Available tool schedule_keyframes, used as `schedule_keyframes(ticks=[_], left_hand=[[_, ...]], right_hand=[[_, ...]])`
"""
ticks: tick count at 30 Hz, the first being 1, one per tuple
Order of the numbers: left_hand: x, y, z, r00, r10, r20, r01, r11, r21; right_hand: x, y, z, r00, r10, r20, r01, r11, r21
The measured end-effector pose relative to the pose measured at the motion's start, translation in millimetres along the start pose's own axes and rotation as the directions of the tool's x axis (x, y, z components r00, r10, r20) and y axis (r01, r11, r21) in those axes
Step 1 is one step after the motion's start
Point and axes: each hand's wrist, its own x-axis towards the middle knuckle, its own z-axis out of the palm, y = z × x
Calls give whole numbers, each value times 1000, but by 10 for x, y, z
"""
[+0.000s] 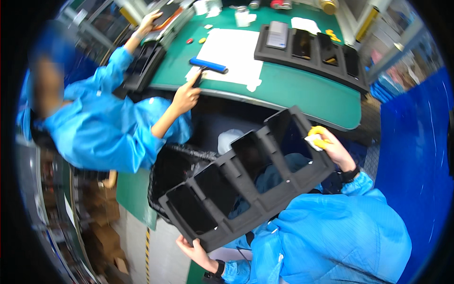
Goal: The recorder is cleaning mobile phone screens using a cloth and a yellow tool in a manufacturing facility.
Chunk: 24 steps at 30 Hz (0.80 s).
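Both my hands grip a black tray of dark glass-faced devices

I hold a long black foam tray (259, 204) in front of me, tilted so that its right end is higher than its left. It is over my lap, between me and the green table (302, 94), just off the table's near edge. Four dark, glossy flat devices (189, 208) lie in its slots, side by side.

My left hand (196, 254) is clasped on the lower left corner, thumb over the rim. My right hand (335, 150) grasps the far right end; yellow covers (319, 132) sheathe fingertips there, and a small white wad (313, 139) is pinched against the tray's edge.

Beside the tray's left half is a black plastic bag (172, 177), opening upward. To my left, a co-worker in blue grips a blue roller (208, 65) over white paper (231, 52). A second black tray (298, 57) of devices rests at the table's right.
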Motion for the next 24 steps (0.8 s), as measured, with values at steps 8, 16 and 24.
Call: schedule_keyframes(ticks=[8, 16, 24], left_hand=[[989, 1126, 2302, 700, 410, 585, -350, 911, -218], [1025, 1331, 3850, 639, 579, 506, -511, 812, -283], [968, 1425, 4210, 633, 754, 177, -756, 651, -71]], right_hand=[[-953, 22, -1123, 802, -88, -590, 55, 996, -74], [-632, 130, -1800, 684, -132, -718, 29, 988, -154], [-543, 315, -2104, 660, -123, -741, 37, 991, -132]])
